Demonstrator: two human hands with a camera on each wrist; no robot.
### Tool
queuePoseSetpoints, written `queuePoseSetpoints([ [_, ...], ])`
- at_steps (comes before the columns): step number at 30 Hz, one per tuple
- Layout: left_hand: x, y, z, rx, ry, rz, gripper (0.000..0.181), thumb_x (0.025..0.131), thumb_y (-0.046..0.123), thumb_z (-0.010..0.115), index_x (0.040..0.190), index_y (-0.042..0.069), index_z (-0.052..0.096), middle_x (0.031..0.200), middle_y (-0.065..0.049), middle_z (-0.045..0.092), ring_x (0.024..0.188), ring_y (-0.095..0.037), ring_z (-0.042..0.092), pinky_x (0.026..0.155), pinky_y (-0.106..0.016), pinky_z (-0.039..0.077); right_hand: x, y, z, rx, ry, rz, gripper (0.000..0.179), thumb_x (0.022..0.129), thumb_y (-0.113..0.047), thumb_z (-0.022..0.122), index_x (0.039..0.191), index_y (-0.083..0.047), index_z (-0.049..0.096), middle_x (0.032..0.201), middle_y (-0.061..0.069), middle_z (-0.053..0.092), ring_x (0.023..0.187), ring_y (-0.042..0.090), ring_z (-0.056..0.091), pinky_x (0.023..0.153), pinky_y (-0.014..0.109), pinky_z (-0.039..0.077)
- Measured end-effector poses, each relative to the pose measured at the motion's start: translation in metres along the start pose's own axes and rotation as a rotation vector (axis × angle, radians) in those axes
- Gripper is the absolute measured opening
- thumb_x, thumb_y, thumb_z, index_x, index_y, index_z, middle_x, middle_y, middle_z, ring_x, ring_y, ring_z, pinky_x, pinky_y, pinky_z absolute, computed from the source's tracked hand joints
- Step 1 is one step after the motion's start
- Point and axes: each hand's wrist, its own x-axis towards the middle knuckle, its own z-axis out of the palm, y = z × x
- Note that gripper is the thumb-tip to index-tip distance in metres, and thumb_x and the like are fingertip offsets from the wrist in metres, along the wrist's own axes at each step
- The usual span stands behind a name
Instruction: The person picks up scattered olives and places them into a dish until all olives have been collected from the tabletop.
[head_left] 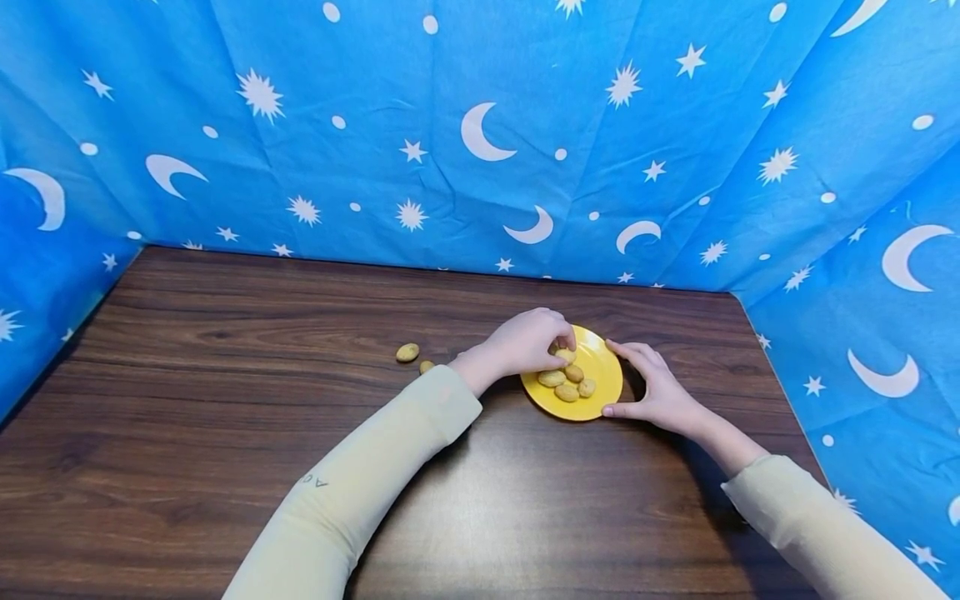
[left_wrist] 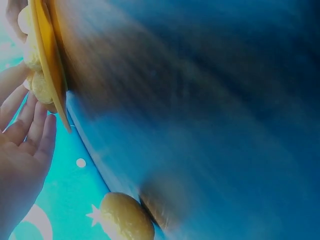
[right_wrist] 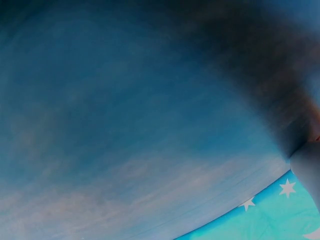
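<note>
I find the yellow plate [head_left: 608,383] flat on the brown table [head_left: 225,433], with a cluster of what I take to be small potatoes [head_left: 566,392] on it; a loose potato [head_left: 407,352] lies on the table to the left, another [head_left: 427,367] beside it, partly behind the left sleeve [head_left: 442,404]. I judge each potato light, firm and not fragile, but smooth enough to roll; best taken across its narrow waist, thumb opposing fingertips. I judge the plate thin, stiff and light, liable to slide, so the rim is the proper hold. The left hand [head_left: 523,343] reaches over the plate's left side, wrist bent down, thumb and fingertips at the uppermost potato; I cannot tell whether it is pinched or let go. The right hand [head_left: 660,396] grasps the plate's right rim, thumb at the near edge, fingers at the far edge.
</note>
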Motion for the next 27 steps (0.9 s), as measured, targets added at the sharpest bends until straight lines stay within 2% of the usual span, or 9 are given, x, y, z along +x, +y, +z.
queuePoseSetpoints([
  [16,-0.004,-0.004,-0.005,-0.048,-0.01,-0.009,0.019,0.097,0.019,0.078,0.115,0.011,0.078,0.116,-0.006,0.074,0.109,-0.021,0.065,0.102,-0.035,0.054,0.001,-0.001,0.0,-0.006,-0.002,-0.001,0.097,0.083,-0.025,0.093,0.162,-0.005,0.039,0.153,0.023,0.044,0.142,0.044,0.036,0.117,0.072,0.029],
  [22,-0.01,-0.009,-0.015,-0.065,0.021,-0.035,0.019,0.097,0.019,0.078,0.115,0.014,0.078,0.116,-0.003,0.073,0.108,-0.02,0.065,0.1,-0.035,0.054,0.001,-0.001,0.0,-0.001,-0.001,-0.005,0.097,0.083,-0.024,0.093,0.162,-0.005,0.039,0.153,0.023,0.044,0.142,0.044,0.036,0.117,0.073,0.029],
  [27,-0.02,-0.016,-0.026,-0.08,0.05,-0.073,0.019,0.098,0.021,0.078,0.116,0.015,0.078,0.117,-0.002,0.073,0.108,-0.02,0.066,0.098,-0.036,0.056,0.0,-0.001,0.0,-0.003,0.005,-0.005,0.098,0.082,-0.024,0.093,0.162,-0.005,0.04,0.152,0.023,0.044,0.142,0.044,0.036,0.117,0.073,0.029],
])
